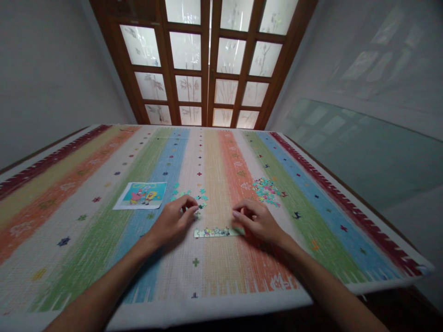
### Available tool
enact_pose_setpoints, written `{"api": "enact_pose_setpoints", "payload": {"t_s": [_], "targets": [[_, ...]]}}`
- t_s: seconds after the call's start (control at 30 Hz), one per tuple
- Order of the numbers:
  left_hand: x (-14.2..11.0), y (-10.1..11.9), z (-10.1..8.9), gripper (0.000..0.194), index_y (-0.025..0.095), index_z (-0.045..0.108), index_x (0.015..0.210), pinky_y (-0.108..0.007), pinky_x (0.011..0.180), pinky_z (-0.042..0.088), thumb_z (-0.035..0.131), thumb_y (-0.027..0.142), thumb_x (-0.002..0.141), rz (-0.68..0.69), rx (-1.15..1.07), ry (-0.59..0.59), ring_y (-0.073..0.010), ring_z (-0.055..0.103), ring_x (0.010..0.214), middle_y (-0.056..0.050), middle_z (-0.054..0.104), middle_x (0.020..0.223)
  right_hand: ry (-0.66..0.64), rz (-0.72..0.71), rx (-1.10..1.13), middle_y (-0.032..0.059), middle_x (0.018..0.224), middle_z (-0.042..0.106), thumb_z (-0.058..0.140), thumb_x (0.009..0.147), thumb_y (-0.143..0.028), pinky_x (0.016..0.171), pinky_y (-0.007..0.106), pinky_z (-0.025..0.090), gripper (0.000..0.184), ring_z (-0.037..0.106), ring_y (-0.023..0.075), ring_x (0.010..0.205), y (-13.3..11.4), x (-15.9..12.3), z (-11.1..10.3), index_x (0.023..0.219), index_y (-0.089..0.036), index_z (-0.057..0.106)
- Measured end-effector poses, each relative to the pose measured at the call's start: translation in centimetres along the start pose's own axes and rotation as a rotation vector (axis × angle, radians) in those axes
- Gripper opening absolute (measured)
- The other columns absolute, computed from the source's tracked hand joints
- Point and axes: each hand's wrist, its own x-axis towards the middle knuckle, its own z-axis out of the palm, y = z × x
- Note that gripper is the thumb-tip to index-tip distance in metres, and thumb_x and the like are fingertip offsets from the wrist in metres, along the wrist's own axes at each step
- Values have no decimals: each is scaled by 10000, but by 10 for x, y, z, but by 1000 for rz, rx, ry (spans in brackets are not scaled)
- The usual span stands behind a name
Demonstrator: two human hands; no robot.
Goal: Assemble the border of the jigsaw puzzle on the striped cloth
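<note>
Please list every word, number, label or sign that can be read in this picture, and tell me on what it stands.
There is no readable text.
Cartoon picture card: only drawn figures show; any lettering is too small to read.
Joined puzzle strip, by the right hand: blurred colours only.
Striped cloth: woven crosses and motifs, no letters.

Two bare forearms with no sleeves, watch or bracelets. The left hand point(172, 222) and right hand point(258, 221) wear no rings or gloves; fingernails are short and unpainted.

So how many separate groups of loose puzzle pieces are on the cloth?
2: a small scatter by the left hand, a denser pile beyond the right hand. Hands may hide more.
</note>
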Motion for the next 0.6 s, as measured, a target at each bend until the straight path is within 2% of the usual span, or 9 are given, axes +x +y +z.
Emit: {"api": "enact_pose_setpoints", "payload": {"t_s": [0.1,0.17,0.23,0.4,0.6], "targets": [[-7,14,14,164,194,650,928,-318,702,509,542,299,996,61,-145,-118,-162,626,722,-35,707,808,-98,43,168,19,808,637,640,941,-449,569,264,397,244,532,136,640,-6,-4,7,971,-209,677],[-12,20,20,162,199,668,931,-314,730,515,549,287,996,89,-203,-230,-157,642,751,-34,722,831,-168,53,264,5,782,620,680,922,-461,573,257,409,264,538,130,633,-11,-7,12,982,-203,684],[-16,22,24,154,201,674,936,-303,735,516,555,282,991,97,-253,-294,-151,651,769,-32,727,850,-226,65,341,-11,764,604,722,898,-448,559,250,399,269,521,116,601,-16,-10,18,999,-199,697],[-21,20,30,114,189,646,906,-280,683,501,604,287,947,62,-309,-282,-140,631,725,-22,701,810,-310,64,374,-35,665,561,721,898,-390,540,243,369,226,475,112,573,-26,-16,29,1008,-193,730],[-19,25,23,169,192,624,913,-268,639,482,606,344,984,48,-319,-283,-136,612,682,-13,684,771,-254,-84,263,47,888,660,605,952,-312,692,297,449,208,573,160,757,-26,-13,21,1062,-212,751]]}}
